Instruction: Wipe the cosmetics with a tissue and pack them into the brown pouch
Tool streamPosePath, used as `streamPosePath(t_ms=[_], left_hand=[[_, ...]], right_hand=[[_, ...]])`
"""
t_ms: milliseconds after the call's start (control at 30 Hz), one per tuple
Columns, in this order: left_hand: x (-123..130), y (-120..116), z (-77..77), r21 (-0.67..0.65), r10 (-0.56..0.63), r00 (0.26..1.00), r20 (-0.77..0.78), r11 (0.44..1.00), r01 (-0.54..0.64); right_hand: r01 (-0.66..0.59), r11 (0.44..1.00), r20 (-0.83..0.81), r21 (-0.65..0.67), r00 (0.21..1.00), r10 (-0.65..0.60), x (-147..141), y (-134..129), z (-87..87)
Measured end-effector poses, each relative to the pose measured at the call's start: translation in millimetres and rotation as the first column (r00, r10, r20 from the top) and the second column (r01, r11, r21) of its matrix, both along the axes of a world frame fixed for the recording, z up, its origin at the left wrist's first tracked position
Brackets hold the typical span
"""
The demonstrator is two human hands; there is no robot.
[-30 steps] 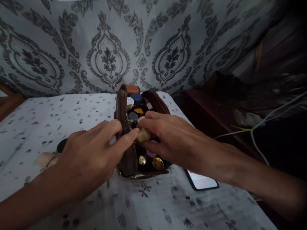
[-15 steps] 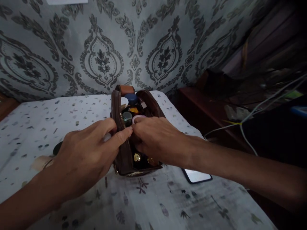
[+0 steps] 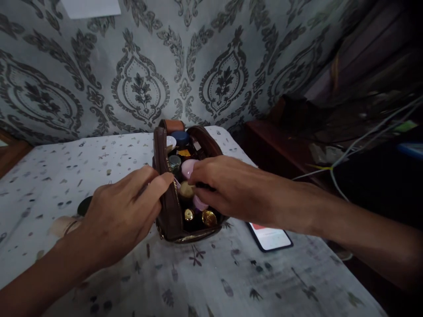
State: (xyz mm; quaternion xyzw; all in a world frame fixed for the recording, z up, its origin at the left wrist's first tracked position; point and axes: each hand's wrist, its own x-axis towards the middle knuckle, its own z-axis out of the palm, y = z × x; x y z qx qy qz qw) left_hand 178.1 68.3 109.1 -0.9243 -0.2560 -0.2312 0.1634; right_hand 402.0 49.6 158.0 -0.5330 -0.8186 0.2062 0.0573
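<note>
A brown zippered bag (image 3: 167, 207) stands open on the bedding, packed with small bottles and jars. My left hand (image 3: 127, 211) is closed on its left side wall, thumb over the zipper edge. Above the bag's right side is my right hand (image 3: 218, 185), fingers slightly apart with nothing visibly held. Its fingertips are beside a beige round cap (image 3: 187, 190) and a pink round lid (image 3: 189, 168). Two gold caps, one at the front (image 3: 189, 214) and one to its right (image 3: 209, 218), show near me. Farther back are a dark blue lid (image 3: 180, 138) and a clear-topped jar (image 3: 175, 162).
A phone (image 3: 271, 237) with a lit screen lies right of the bag. Left of my left hand are a pale beige item (image 3: 62, 225) and a dark green round item (image 3: 85, 205). Cables (image 3: 346, 154) hang at the right. A patterned wall (image 3: 185, 53) rises behind.
My right hand has drawn up and slightly right, uncovering the beige cap, pink lid and gold caps. My left hand still grips the bag's side. The view has tilted slightly.
</note>
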Motion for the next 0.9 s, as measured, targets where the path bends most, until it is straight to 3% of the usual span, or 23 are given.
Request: streamPosePath(t_ms=[133,433,633,733,900], left_hand=[[1,0,1.8,-0.013,-0.019,1.000,0.023,1.000,0.019],[2,4,-1.0,-0.108,-0.062,0.997,0.037,0.992,0.066],[-1,1,-1.8,-0.157,-0.049,0.998,0.039,0.986,0.054],[-2,0,-1.0,-0.269,-0.037,0.991,0.130,0.960,0.071],[2,-1,0.4,-0.465,0.078,0.961,0.264,0.883,0.056]], right_hand=[[-0.063,0.996,0.035,0.064,0.998,0.061,2,-6,-2.6],[-0.146,0.989,0.074,-0.003,0.987,0.146,6,-6,-2.5],[-0.121,0.993,0.009,-0.002,0.993,0.121,6,-11,-5.9],[-0.098,0.993,-0.042,0.067,0.994,0.101,4,-14,-6.5],[0.057,0.993,-0.134,0.107,0.990,-0.042,-4,-14,-8.2]])
